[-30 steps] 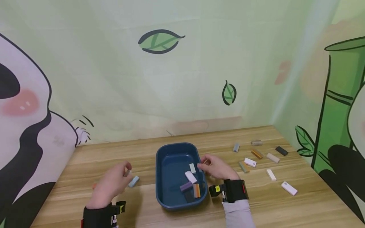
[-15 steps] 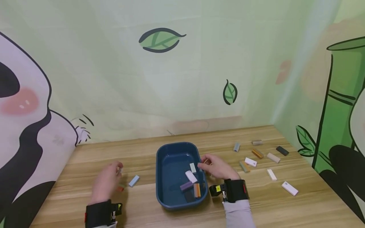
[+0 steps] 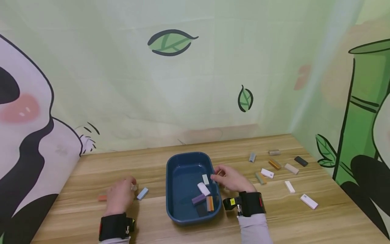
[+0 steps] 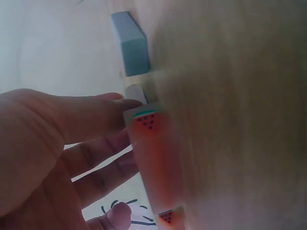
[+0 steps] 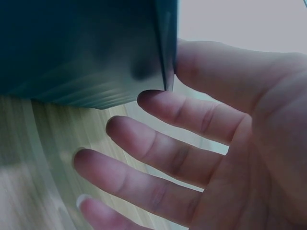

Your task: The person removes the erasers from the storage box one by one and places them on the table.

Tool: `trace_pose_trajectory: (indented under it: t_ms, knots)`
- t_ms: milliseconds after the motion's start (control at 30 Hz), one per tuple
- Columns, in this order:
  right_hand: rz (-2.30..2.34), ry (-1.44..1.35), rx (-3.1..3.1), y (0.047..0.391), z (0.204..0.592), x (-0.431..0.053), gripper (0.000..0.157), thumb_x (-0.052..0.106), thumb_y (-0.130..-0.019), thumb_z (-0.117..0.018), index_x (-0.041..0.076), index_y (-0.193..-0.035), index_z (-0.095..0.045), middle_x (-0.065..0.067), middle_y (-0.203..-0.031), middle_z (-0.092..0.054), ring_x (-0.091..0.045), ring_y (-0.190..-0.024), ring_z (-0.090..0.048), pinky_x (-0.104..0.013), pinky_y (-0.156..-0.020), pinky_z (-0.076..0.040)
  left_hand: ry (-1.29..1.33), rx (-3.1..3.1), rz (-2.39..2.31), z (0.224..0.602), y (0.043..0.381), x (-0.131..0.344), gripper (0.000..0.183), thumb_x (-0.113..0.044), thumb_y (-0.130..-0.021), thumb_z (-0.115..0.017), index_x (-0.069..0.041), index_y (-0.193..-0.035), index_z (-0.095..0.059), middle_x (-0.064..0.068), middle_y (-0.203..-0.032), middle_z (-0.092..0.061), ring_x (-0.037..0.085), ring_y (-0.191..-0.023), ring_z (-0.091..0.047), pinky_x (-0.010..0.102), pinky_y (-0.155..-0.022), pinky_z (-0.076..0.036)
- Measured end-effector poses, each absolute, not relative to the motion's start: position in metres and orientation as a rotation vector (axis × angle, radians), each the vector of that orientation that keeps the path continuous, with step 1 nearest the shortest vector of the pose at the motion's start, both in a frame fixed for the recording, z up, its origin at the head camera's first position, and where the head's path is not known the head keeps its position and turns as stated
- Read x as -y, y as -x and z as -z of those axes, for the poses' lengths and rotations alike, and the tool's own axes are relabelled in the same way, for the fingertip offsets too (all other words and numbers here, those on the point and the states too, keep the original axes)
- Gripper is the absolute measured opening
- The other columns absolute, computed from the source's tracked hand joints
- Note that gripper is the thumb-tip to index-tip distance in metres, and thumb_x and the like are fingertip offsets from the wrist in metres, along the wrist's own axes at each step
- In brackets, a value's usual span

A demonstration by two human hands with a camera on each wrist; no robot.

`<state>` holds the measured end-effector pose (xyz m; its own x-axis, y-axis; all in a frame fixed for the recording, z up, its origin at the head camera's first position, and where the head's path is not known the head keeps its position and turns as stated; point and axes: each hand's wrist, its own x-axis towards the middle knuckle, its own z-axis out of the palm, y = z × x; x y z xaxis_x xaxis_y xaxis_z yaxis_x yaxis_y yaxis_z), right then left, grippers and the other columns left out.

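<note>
My left hand (image 3: 118, 196) hovers low over the left of the table, thumb and fingers pinching a small pale block (image 3: 134, 187) that is mostly covered. Close beneath lies a long red block (image 4: 156, 163) with watermelon prints, partly hidden by the hand in the head view. A light-blue block (image 3: 142, 193), eraser-like, rests just right of the fingertips. At the right rim of a deep blue plastic bin (image 3: 167, 183), my right hand (image 3: 233, 179) pinches the wall between thumb and index finger; its other fingers stay apart from the bin. Several small blocks (image 3: 203, 189) lie inside.
Several more small blocks, among them a white one (image 3: 309, 201), a black one (image 3: 301, 161) and an orange-brown one (image 3: 275, 164), are scattered on the right of the wooden table (image 3: 152, 220). A printed cloth (image 3: 122, 84) hangs behind and at the sides.
My left hand went leftward and down, then slightly back right, with the pale block in its fingers. The right hand and the bin have stayed put.
</note>
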<state>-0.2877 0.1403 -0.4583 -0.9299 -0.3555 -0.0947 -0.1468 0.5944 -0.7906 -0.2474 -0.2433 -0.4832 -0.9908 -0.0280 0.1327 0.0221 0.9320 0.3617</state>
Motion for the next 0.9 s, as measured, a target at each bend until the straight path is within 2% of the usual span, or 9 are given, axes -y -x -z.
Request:
trace_pose_trajectory:
  t_ms: [100, 233, 400, 500, 600, 667, 767, 900]
  knots:
    - [1.241, 0.418, -2.587, 0.288, 0.458, -0.140, 0.015, 0.026, -0.097, -0.062, 0.011, -0.100, -0.062, -0.002, -0.085, -0.062, -0.018, -0.075, -0.058, -0.034, -0.066, -0.047, -0.015, 2.979, 0.559, 0.486, 0.249, 0.243, 0.022, 0.001, -0.082, -0.067, -0.001, -0.104, -0.064, 0.023, -0.100, -0.065, 0.043, -0.090, -0.059, 0.057, -0.070, -0.039]
    - [1.235, 0.419, -2.593, 0.288, 0.458, -0.140, 0.016, 0.026, -0.097, -0.062, 0.011, -0.099, -0.062, -0.001, -0.085, -0.062, -0.017, -0.075, -0.058, -0.034, -0.066, -0.047, -0.032, 2.975, 0.571, 0.480, 0.247, 0.240, 0.024, -0.008, -0.089, -0.065, 0.000, -0.112, -0.063, 0.027, -0.110, -0.061, 0.046, -0.101, -0.054, 0.061, -0.075, -0.038]
    - [1.228, 0.416, -2.592, 0.288, 0.458, -0.141, 0.017, 0.027, -0.097, -0.062, 0.011, -0.100, -0.062, -0.002, -0.086, -0.062, -0.017, -0.075, -0.058, -0.034, -0.066, -0.047, 0.002, 2.923, 0.610, 0.454, 0.243, 0.225, 0.033, -0.013, -0.094, -0.061, 0.000, -0.124, -0.058, 0.028, -0.126, -0.054, 0.047, -0.118, -0.044, 0.064, -0.083, -0.035]
    - [1.239, 0.423, -2.581, 0.289, 0.457, -0.141, 0.017, 0.026, -0.097, -0.062, 0.010, -0.101, -0.062, -0.003, -0.087, -0.062, -0.018, -0.076, -0.058, -0.034, -0.066, -0.047, 0.125, 2.876, 0.635, 0.439, 0.243, 0.208, 0.034, -0.016, -0.094, -0.064, -0.002, -0.124, -0.059, 0.025, -0.128, -0.054, 0.045, -0.121, -0.045, 0.064, -0.086, -0.035]
    - [1.245, 0.427, -2.581, 0.289, 0.456, -0.142, 0.018, 0.026, -0.097, -0.061, 0.009, -0.102, -0.062, -0.003, -0.088, -0.062, -0.019, -0.076, -0.059, -0.033, -0.066, -0.048, 0.300, 2.814, 0.629, 0.434, 0.245, 0.186, 0.033, -0.019, -0.091, -0.071, -0.003, -0.119, -0.062, 0.020, -0.121, -0.059, 0.039, -0.111, -0.054, 0.060, -0.085, -0.039]
    - [1.245, 0.431, -2.587, 0.289, 0.455, -0.143, 0.018, 0.026, -0.097, -0.061, 0.009, -0.102, -0.062, -0.003, -0.088, -0.062, -0.019, -0.076, -0.059, -0.034, -0.065, -0.048, 0.429, 2.778, 0.624, 0.435, 0.247, 0.170, 0.032, -0.019, -0.088, -0.074, -0.003, -0.114, -0.064, 0.016, -0.112, -0.063, 0.034, -0.098, -0.061, 0.056, -0.083, -0.043]
    - [1.231, 0.436, -2.597, 0.288, 0.457, -0.143, 0.018, 0.027, -0.097, -0.062, 0.009, -0.101, -0.063, -0.003, -0.087, -0.062, -0.018, -0.075, -0.059, -0.034, -0.066, -0.048, 0.591, 2.768, 0.584, 0.439, 0.245, 0.145, 0.029, -0.019, -0.085, -0.077, -0.006, -0.109, -0.065, 0.009, -0.099, -0.064, 0.027, -0.084, -0.063, 0.048, -0.076, -0.047]
    - [1.233, 0.432, -2.586, 0.290, 0.458, -0.142, 0.018, 0.027, -0.097, -0.062, 0.010, -0.101, -0.062, -0.003, -0.086, -0.062, -0.019, -0.075, -0.059, -0.034, -0.065, -0.047, 0.721, 2.778, 0.480, 0.444, 0.240, 0.114, 0.025, -0.020, -0.085, -0.078, -0.010, -0.105, -0.067, 0.004, -0.094, -0.065, 0.023, -0.086, -0.061, 0.045, -0.074, -0.045]
